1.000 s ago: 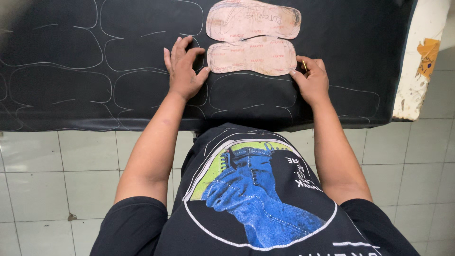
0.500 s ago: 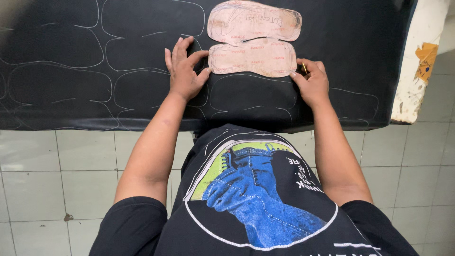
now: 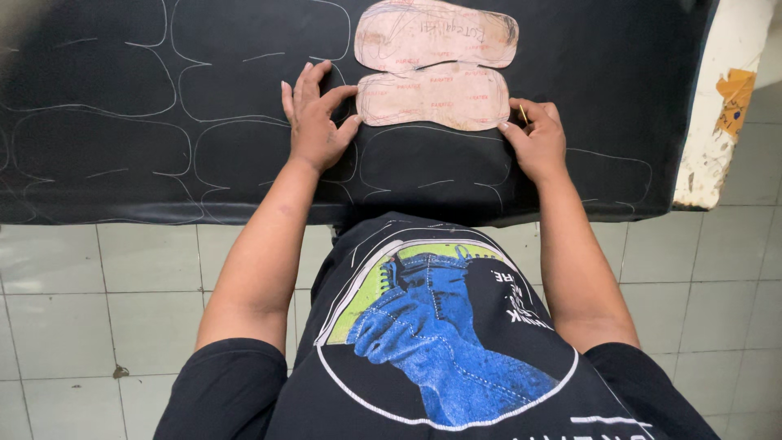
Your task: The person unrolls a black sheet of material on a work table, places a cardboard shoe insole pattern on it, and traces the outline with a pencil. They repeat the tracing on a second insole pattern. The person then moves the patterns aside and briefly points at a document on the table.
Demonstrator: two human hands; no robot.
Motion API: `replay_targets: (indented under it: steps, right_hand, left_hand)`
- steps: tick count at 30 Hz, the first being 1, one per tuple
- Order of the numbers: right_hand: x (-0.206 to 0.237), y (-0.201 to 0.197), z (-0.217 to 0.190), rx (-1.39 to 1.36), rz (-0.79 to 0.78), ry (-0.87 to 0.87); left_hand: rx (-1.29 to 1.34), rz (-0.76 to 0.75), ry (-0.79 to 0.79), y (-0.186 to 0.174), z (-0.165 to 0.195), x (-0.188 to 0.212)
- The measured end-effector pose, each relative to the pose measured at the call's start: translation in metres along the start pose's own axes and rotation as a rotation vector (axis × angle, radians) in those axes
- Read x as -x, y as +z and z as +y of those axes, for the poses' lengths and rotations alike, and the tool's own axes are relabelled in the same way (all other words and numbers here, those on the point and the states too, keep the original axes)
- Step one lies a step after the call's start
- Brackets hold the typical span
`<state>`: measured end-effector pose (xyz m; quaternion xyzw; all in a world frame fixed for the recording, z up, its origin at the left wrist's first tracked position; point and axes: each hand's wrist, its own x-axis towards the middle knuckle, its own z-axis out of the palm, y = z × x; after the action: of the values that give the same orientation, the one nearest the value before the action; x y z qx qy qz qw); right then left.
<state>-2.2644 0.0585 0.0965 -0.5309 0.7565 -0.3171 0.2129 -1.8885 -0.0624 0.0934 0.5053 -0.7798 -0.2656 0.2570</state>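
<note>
The near cardboard template (image 3: 433, 96) — a tan, insole-shaped pattern — lies flat on the black sheet (image 3: 122, 81) that covers the bench (image 3: 721, 98), directly between the two hands. The left hand (image 3: 314, 122) rests open, palm down, with its fingers spread and the thumb and forefinger touching the template's left end, pinning it. The right hand (image 3: 533, 138) is curled at the template's right end, closed on a thin yellowish marking tool (image 3: 522, 112) whose tip sits at the cardboard's edge. Just beyond the hands, touching the near template's far edge, lies a second template (image 3: 436, 33) of the same shape. Pale traced outlines (image 3: 244, 155) of that shape already cover the sheet to the left of the left hand and under both wrists. Against half a second and a full second ago, little has changed: the left hand's fingers have shifted only slightly, and the right hand has held its place at the same end — so the tracing around this template looks paused or barely under way.
</note>
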Motion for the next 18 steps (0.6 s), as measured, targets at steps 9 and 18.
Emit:
replay_targets:
  steps: [9,18]
  right_hand:
    - [-0.001,-0.001,-0.001,0.009,0.009,-0.022]
    - [-0.002,0.0,-0.003,0.014,-0.01,-0.008]
  left_hand:
    - [0.004,0.004,-0.001,0.002,0.0,-0.002]
    - [-0.085,-0.032,0.031,-0.001,0.017,-0.005]
